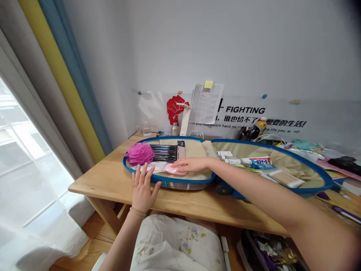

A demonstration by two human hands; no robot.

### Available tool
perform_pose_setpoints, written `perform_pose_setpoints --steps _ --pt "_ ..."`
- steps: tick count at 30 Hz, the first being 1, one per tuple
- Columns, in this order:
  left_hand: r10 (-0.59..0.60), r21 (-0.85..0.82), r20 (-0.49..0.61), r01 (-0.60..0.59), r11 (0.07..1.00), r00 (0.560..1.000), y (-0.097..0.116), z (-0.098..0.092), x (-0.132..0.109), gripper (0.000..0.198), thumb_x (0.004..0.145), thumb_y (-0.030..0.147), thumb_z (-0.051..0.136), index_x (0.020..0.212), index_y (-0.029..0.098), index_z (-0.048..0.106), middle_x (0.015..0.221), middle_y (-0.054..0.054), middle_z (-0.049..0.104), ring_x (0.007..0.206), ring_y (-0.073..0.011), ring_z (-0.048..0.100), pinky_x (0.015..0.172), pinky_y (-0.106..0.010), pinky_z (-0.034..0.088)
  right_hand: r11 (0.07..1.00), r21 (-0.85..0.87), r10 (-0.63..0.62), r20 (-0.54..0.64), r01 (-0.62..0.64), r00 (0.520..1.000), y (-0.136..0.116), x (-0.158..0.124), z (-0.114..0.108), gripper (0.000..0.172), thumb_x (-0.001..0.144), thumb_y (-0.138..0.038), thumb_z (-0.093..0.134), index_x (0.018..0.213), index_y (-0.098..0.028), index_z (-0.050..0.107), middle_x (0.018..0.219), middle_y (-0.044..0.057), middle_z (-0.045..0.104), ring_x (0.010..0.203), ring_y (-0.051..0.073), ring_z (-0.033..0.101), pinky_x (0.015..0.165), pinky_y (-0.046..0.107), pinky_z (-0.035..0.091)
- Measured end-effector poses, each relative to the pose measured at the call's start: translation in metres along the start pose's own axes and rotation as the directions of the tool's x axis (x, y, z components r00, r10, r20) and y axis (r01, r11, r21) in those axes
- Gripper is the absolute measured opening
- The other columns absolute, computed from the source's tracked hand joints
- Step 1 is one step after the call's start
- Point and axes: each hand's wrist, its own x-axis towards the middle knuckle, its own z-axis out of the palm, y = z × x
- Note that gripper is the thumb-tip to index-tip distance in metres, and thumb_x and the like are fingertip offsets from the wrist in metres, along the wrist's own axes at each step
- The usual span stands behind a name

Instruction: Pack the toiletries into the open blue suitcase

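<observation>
An open, blue-rimmed suitcase (169, 183) lies on the wooden table in front of me. My left hand (144, 190) rests with spread fingers over the near rim of its left half. My right hand (193, 165) reaches into that half, its fingers on the right edge of a flat pink oval item (170, 169) whose kind I cannot make out. Beside them lie a magenta bath puff (140, 153), a pack of dark toothbrush-like sticks (163, 152) and a white flat packet (156, 166).
The suitcase's right half holds toothpaste (259, 162), white tubes (231, 161) and a pack of thin sticks (286, 178). Behind stand a white lamp (185, 120) and a bottle (258, 127). A full bin (270, 250) sits below the table (98, 177).
</observation>
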Motion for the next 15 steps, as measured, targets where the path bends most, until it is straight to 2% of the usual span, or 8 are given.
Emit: perform_pose_setpoints --steps 4,7,10,15 --pt "0.006 0.004 0.000 -0.006 1.000 1.000 -0.001 0.000 0.000 0.053 0.092 0.038 0.049 0.142 0.019 0.044 0.152 -0.016 0.037 0.147 -0.0331 0.017 0.116 -0.057 0.017 0.999 -0.050 -0.016 0.103 0.022 0.995 -0.002 -0.014 -0.002 0.056 0.081 -0.033 0.062 0.136 -0.023 0.055 0.134 0.004 0.061 0.120 0.021 0.058 0.102 0.031 0.044" --pt "0.019 0.010 -0.003 -0.019 1.000 1.000 0.000 -0.001 0.000 0.052 0.093 0.037 0.048 0.141 0.018 0.045 0.151 -0.016 0.038 0.147 -0.0329 0.016 0.116 -0.057 0.017 0.997 -0.071 0.014 0.139 -0.005 0.990 0.002 -0.018 -0.004 0.050 0.079 -0.027 0.061 0.129 -0.024 0.061 0.129 0.003 0.065 0.117 0.021 0.060 0.100 0.030 0.045" --pt "0.028 0.014 -0.014 -0.028 0.999 1.000 0.001 -0.002 0.001 0.051 0.094 0.038 0.048 0.140 0.017 0.045 0.150 -0.017 0.039 0.147 -0.0326 0.016 0.116 -0.057 0.017 0.998 -0.065 0.009 0.130 -0.001 0.992 0.005 -0.014 -0.001 0.049 0.083 -0.030 0.058 0.131 -0.023 0.059 0.131 0.003 0.063 0.118 0.020 0.060 0.102 0.030 0.044" --pt "0.029 0.015 -0.014 -0.029 0.999 0.999 0.001 -0.002 0.001 0.051 0.094 0.038 0.047 0.141 0.018 0.044 0.151 -0.017 0.038 0.147 -0.0326 0.016 0.116 -0.057 0.017 0.998 -0.067 0.011 0.075 -0.006 0.997 0.004 0.009 0.018 0.052 0.086 -0.033 0.056 0.138 -0.025 0.052 0.140 0.004 0.055 0.126 0.021 0.054 0.107 0.033 0.040"
